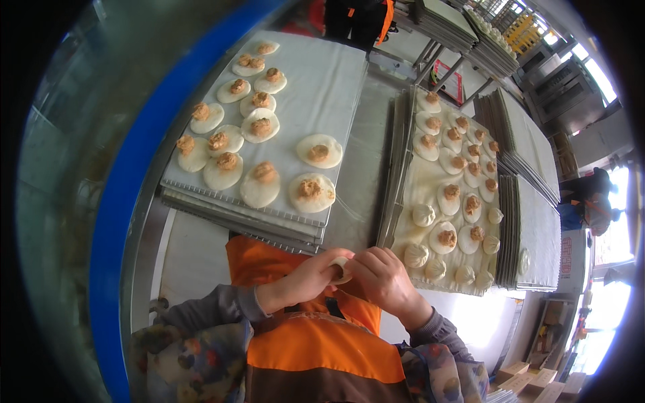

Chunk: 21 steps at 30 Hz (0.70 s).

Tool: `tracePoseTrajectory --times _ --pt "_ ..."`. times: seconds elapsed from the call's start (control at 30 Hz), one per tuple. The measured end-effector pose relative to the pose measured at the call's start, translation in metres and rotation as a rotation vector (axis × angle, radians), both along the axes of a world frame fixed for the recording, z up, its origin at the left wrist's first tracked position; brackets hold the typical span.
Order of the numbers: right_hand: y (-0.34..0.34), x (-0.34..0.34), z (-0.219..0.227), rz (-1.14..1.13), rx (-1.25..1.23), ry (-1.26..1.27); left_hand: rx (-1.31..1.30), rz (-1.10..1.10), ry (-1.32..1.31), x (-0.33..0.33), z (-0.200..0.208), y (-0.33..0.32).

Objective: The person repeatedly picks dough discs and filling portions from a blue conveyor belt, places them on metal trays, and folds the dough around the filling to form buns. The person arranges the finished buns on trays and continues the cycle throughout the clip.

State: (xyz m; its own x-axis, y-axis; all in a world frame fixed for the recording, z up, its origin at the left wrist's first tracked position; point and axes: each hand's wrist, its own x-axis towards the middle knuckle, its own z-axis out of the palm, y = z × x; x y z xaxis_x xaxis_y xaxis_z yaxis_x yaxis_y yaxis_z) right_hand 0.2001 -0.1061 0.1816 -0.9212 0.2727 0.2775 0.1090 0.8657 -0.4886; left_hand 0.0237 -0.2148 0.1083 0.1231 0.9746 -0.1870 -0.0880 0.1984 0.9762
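Observation:
Close to my body, a small round of dough (340, 270) is held between my two hands. My left hand (310, 277) cups it from below and the side, its fingers curled around the edge. The fingers of my right hand (385, 279) pinch the rim of the dough; whatever lies inside it is hidden by them. Beyond my hands, a cloth-lined tray (322, 87) carries several flat dough wrappers, each with a lump of orange-brown filling (310, 189). To the right, another lined tray (403, 232) bears more filled wrappers and several pleated, closed buns (416, 254).
A metal table (363, 161) runs between the trays. Stacks of cloth-covered trays (534, 235) stand at the right. A blue edge (124, 195) curves along the left. Another person (356, 23) stands at the far end, and a rack of trays (447, 27) is behind.

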Motion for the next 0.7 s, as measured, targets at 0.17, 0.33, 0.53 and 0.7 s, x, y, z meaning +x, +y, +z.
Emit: tracePoseTrajectory --times 0.17,0.33,0.53,0.7 --pt "0.002 -0.003 -0.009 -0.124 -0.184 0.021 -0.134 -0.023 -0.305 -0.003 0.000 0.006" --pt "0.000 -0.005 -0.006 -0.212 -0.119 0.059 0.245 0.186 0.089 0.014 0.011 0.000" --pt "0.003 0.002 0.002 -0.097 0.017 -0.013 0.360 0.189 0.282 0.009 0.008 0.002" --pt "0.004 0.001 -0.003 -0.082 -0.021 -0.007 0.329 0.098 0.245 0.006 0.010 0.003"
